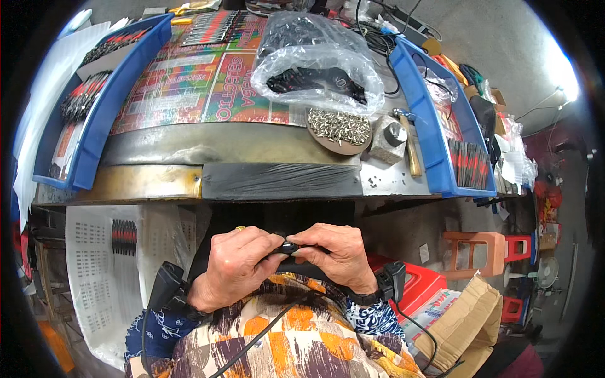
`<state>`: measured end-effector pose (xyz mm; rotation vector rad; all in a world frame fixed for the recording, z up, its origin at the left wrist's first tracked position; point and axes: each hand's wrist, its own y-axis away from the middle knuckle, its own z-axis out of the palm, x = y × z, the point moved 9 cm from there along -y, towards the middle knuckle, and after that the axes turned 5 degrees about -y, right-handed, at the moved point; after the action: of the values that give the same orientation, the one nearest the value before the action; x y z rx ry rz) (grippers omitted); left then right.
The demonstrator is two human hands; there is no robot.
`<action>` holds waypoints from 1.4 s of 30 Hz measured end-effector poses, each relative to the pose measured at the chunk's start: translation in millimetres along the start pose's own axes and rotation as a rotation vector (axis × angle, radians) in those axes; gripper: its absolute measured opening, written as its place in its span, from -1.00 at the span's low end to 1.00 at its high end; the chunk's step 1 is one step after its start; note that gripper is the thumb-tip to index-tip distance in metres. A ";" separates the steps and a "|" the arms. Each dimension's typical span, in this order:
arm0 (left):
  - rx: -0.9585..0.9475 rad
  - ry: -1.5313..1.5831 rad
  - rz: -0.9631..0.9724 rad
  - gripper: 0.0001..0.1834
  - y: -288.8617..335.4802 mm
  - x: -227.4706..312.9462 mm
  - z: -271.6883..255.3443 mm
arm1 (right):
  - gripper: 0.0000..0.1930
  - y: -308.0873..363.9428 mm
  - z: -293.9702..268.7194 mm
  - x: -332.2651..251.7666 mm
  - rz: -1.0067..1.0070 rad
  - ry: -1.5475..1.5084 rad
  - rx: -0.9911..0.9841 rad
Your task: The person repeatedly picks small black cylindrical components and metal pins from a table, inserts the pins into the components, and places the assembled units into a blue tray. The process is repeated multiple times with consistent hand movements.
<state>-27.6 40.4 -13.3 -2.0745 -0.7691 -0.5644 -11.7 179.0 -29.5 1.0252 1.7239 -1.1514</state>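
Note:
In front of my lap, my left hand (242,257) and my right hand (337,253) meet, both pinching one small shiny black piece (288,247) between thumbs and fingers. Most of the piece is hidden by the fingers, so its exact kind does not show. On the bench beyond, a clear plastic bag (318,60) lies with its mouth towards me and black parts (324,84) inside. Right of the bag's mouth, a round dish (340,147) holds a heap of small metal pins (334,126). Beside it stand a metal block (386,142) and a hammer (413,148).
Blue bins (94,151) (444,167) with black-and-red slim tools flank the bench. A row of similar tools (211,28) lies at the back. Below, a white basket (94,283) is at left; a red stool (413,283) and cardboard box (463,321) are at right. The bench edge (280,181) lies ahead.

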 end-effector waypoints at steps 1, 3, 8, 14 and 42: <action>-0.005 0.000 0.005 -0.75 -1.4 0.4 -0.1 | -0.79 -0.6 -1.4 -1.2 0.000 0.008 0.008; -0.010 0.002 0.027 -0.74 -5.9 1.3 -0.8 | -0.78 -3.0 -4.2 -3.5 0.011 -0.002 0.024; -0.002 0.019 0.032 -0.71 -19.2 3.8 -4.3 | -0.76 -14.1 -20.6 -20.2 -0.032 0.094 0.038; 0.003 -0.023 -0.007 -0.75 -31.8 -3.6 -13.3 | -0.81 -35.1 -79.8 -30.3 -0.139 0.623 0.372; 0.003 -0.094 -0.040 -0.79 -32.2 -12.5 -25.4 | -0.90 -69.0 -90.4 -0.4 -0.149 0.841 0.343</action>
<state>-61.7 30.5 10.6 -2.0991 -0.8672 -0.4902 -91.3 247.1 14.7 1.7958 2.3126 -1.2236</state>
